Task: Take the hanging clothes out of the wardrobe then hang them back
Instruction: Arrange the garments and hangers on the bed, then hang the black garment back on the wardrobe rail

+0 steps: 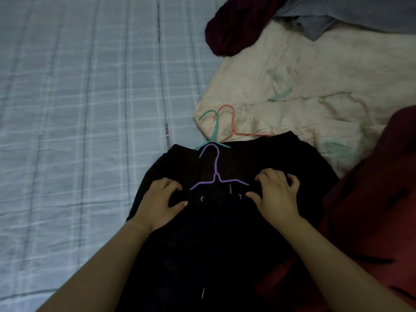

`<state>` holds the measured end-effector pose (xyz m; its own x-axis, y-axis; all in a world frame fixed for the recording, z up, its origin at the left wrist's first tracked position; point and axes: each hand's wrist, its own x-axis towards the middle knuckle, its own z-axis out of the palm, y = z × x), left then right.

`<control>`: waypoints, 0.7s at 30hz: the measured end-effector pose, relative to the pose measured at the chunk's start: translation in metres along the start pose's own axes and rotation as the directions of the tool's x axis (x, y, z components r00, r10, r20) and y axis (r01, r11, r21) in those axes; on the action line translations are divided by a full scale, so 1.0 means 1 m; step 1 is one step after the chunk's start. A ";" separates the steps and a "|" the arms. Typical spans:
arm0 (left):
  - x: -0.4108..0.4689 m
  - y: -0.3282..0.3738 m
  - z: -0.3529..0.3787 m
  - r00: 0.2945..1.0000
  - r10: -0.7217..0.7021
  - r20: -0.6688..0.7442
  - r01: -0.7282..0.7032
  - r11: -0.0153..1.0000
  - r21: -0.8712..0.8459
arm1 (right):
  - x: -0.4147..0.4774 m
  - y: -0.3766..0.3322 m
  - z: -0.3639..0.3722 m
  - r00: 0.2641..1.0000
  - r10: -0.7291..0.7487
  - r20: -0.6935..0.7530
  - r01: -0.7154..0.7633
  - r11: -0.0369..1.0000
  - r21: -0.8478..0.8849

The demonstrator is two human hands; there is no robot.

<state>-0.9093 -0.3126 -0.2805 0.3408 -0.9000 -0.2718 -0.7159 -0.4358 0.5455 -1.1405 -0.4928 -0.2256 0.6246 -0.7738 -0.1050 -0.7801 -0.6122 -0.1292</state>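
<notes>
A black drawstring garment (225, 233) lies spread on the bed in front of me. A purple wire hanger (216, 170) rests on its top part, arms partly tucked under the waistband. My left hand (159, 206) grips the waistband left of the hanger, fingers curled into the cloth. My right hand (276, 197) grips the waistband on the right side in the same way. Just beyond the garment lie a green hanger (216, 129) and an orange hanger (234, 124), their lower parts hidden under the black cloth.
The bed carries a pale blue checked sheet (78, 131). A cream blanket (304, 104) lies to the right, with a dark maroon garment (238, 25) and a grey garment (337, 16) at the top. A red garment (371, 210) lies at right.
</notes>
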 end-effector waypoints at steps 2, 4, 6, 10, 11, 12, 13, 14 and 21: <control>0.001 0.007 0.003 0.997 0.047 -0.056 -0.049 0.998 -0.043 | 0.001 0.002 0.002 0.998 -0.065 0.012 0.065 0.997 0.048; 0.007 0.018 0.005 0.999 0.034 -0.018 -0.035 0.997 -0.065 | 0.002 0.008 0.002 0.992 -0.109 0.062 0.105 0.992 0.070; 0.011 0.026 0.008 0.999 0.010 0.036 -0.011 1.000 0.010 | 0.002 0.014 0.001 0.982 -0.148 0.117 0.140 0.987 0.074; -0.012 0.038 0.006 0.997 -0.072 0.013 0.073 0.991 -0.108 | -0.002 0.021 -0.002 0.965 -0.223 0.141 0.202 0.968 0.152; -0.024 0.042 0.005 0.996 -0.093 -0.012 0.091 0.984 -0.154 | -0.005 0.021 -0.005 0.961 -0.242 0.136 0.217 0.961 0.174; -0.037 0.049 0.002 0.992 -0.117 -0.048 0.106 0.977 -0.183 | -0.008 0.019 -0.009 0.954 -0.266 0.135 0.237 0.951 0.200; -0.052 0.056 0.000 0.985 -0.145 -0.095 0.124 0.972 -0.201 | -0.012 0.017 -0.014 0.946 -0.297 0.131 0.262 0.936 0.234; -0.068 0.067 -0.005 0.972 -0.179 -0.149 0.146 0.967 -0.208 | -0.017 0.015 -0.020 0.935 -0.331 0.126 0.288 0.917 0.275; -0.206 0.135 -0.047 0.768 -0.367 -0.525 0.252 0.927 -0.279 | -0.061 -0.023 -0.098 0.790 -0.609 -0.074 0.551 0.651 0.522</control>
<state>-1.0478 -0.1864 -0.1133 0.8445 -0.5355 0.0077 -0.4075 -0.6332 0.6580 -1.1642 -0.4470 -0.1198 0.9658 -0.2501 0.0690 -0.1449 -0.7405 -0.6562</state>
